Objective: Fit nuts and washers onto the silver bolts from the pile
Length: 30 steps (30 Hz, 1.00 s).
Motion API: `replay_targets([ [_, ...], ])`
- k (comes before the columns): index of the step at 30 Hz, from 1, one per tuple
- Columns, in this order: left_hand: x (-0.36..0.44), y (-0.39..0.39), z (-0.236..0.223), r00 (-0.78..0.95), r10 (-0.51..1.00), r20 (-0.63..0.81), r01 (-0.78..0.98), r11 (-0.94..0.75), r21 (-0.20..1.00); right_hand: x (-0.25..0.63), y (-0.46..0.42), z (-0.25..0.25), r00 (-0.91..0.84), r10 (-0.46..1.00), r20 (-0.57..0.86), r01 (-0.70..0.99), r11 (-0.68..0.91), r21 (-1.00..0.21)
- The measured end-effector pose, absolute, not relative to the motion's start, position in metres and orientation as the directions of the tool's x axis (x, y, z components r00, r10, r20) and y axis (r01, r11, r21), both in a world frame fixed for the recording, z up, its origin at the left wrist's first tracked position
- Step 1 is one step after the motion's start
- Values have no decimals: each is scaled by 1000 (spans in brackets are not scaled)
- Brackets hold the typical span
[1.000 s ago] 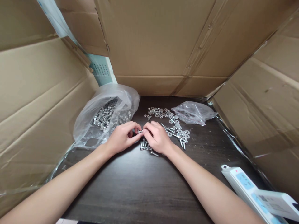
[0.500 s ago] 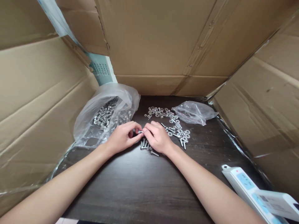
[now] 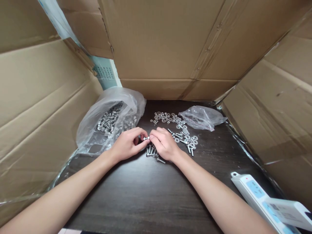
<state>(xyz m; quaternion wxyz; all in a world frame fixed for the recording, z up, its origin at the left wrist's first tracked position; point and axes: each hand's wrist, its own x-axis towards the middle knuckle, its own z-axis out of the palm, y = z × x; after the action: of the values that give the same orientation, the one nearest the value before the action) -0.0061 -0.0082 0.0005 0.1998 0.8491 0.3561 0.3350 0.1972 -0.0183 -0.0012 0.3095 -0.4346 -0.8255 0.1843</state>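
Note:
Between the fingertips of both hands lies a small silver bolt (image 3: 146,138), held roughly level above the table. My left hand (image 3: 130,141) pinches its left end with thumb and forefinger. At the other end my right hand (image 3: 163,142) has its fingers closed; they partly cover the bolt, and a nut seems to sit there, too small to be sure. Just below the hands, several bolts (image 3: 151,151) lie in a small group, with one bolt (image 3: 161,160) apart from it.
A clear plastic bag (image 3: 84,133) full of bolts stands left of my hands. Loose nuts, washers (image 3: 187,137) and bolts spread to the right, near a flat plastic bag (image 3: 203,117). A power strip (image 3: 255,191) lies at front right. Cardboard walls (image 3: 168,42) surround the table.
The hands hold almost the same place. Slightly more of the bolt shows between the fingertips now, and the right fingers have shifted a little to the right.

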Motion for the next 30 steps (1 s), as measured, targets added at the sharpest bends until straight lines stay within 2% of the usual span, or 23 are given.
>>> replay_targets([
  [30, -5, -9, 2, 520, 746, 415, 473, -657, 588, 197, -17, -4, -441, 811, 383, 592, 584, -555],
])
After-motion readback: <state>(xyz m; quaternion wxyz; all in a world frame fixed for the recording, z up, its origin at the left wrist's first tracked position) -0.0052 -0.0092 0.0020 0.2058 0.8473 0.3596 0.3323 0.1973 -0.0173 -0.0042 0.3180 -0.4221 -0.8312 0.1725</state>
